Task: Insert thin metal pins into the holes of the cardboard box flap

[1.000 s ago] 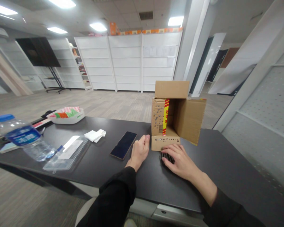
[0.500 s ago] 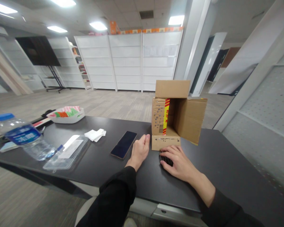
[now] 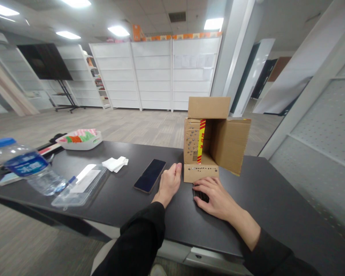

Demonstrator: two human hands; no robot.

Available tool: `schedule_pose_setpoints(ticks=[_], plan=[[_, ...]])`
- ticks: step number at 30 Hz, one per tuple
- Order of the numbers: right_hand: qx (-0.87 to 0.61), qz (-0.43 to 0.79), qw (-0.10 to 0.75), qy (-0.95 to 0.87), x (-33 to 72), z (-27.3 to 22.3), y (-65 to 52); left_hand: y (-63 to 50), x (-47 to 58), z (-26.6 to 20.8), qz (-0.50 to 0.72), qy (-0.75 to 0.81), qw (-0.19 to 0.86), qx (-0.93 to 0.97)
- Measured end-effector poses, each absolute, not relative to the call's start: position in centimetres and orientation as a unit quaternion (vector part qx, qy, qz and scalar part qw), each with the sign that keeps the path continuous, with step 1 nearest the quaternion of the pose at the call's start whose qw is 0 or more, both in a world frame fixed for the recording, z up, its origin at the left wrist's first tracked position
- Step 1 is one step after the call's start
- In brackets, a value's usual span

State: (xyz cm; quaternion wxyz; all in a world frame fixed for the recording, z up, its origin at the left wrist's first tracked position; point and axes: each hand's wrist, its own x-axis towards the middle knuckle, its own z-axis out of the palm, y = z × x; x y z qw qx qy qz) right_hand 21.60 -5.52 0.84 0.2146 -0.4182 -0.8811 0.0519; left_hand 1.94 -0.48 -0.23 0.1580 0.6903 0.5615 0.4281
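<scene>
Fingers of the right hand (image 3: 215,196) are lying bent over a dark thing (image 3: 201,195) on the counter (image 3: 178,224), just in front of the cardboard box (image 3: 191,142); thumb at its near side, the others across its far side. Gripping or only resting: can't tell. Left hand (image 3: 169,181) is sitting nearby in a closed fist, nothing showing in it. My read: good handling means keeping thumb and fingers on opposite edges, pressing lightly, staying off the lower flap (image 3: 199,174). Dark thing's left edge is running near to far; the hand is hiding the rest, so can't call its long axis. Phone (image 3: 150,176) is lying just left of the fist, slanting away rightward. Box is standing beyond the right hand, mouth facing the person, side flap (image 3: 232,145) sticking out right. White shelves (image 3: 152,76) are standing well behind.
</scene>
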Motion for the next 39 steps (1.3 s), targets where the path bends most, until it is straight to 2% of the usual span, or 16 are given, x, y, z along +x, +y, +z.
schedule_pose_setpoints(ticks=[23, 39], plan=[[-0.404, 0.062, 0.223, -0.885, 21.45, 0.89, -5.57, -0.51, 1.95, -0.11, 0.407, 0.573, 0.158, 0.694], [-0.401, 0.021, 0.213, -0.891, 20.67, 0.77, -5.45, -0.56, 1.98, -0.04, 0.416, 0.567, 0.151, 0.694]])
